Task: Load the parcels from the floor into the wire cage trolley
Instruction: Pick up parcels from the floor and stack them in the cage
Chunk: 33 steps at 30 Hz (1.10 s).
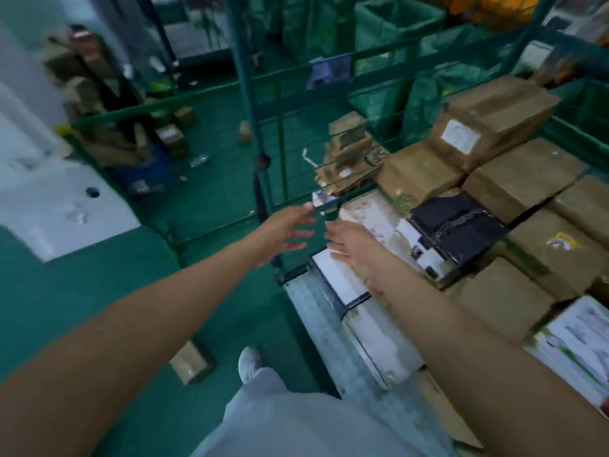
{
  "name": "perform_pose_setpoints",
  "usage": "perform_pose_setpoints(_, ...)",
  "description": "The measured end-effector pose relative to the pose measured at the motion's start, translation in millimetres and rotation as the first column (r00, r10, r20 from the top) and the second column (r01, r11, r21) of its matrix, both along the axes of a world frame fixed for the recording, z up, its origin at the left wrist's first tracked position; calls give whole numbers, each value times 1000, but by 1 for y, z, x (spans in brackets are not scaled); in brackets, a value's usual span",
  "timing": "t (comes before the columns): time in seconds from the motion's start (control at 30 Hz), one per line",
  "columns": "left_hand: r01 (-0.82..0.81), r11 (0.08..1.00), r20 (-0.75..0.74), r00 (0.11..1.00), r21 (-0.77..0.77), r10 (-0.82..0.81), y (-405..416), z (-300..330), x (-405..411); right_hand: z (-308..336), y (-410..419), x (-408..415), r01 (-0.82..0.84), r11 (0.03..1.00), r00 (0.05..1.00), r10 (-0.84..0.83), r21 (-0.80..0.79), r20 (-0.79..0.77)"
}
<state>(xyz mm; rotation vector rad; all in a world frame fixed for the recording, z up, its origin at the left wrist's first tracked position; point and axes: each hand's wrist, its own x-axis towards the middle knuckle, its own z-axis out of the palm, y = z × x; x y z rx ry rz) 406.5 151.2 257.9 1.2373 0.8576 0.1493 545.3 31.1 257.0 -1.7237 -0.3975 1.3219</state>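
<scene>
Both my arms reach forward over the near left corner of the green wire cage trolley (pixel 260 103). My left hand (pixel 283 234) has its fingers spread and holds nothing, just outside the cage's side bars. My right hand (pixel 354 242) is open too, hovering over a white parcel (pixel 362 209) inside the cage. Several brown cardboard parcels (pixel 524 183) and a black-wrapped parcel (pixel 458 225) lie packed together in the cage. One small brown parcel (pixel 191 362) lies on the green floor near my foot (pixel 249 362). The picture is blurred by motion.
A second green cage (pixel 108 153) at the left holds loose boxes and a blue crate. Small parcels and a plastic bottle (pixel 199 159) lie on the floor behind it. Green sacks (pixel 392 31) stand at the back. A white surface (pixel 39 192) fills the left edge.
</scene>
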Motion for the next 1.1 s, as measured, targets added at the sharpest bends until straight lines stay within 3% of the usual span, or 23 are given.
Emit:
perform_pose_setpoints(0.23, -282, 960, -63, 958, -3, 281, 19, -17, -167, -26, 47, -132, -294, 954, 956, 295, -50, 0)
perform_pose_setpoints(0.53, -634, 773, -145, 768, -29, 624, 18, -31, -429, -41, 119, -358, -624, 777, 780, 625, -87, -10)
perform_pose_setpoints(0.77, -798, 602, -164, 597, -18, 786, 7, -38, -594, -51, 160, -523, -754, 655, 656, 753, -45, -37)
perform_pose_setpoints(1.1, -925, 374, -157, 380, -68, 912, -23, -45, -722, -65, 178, -656, -878, 471, 475, 879, -84, -38)
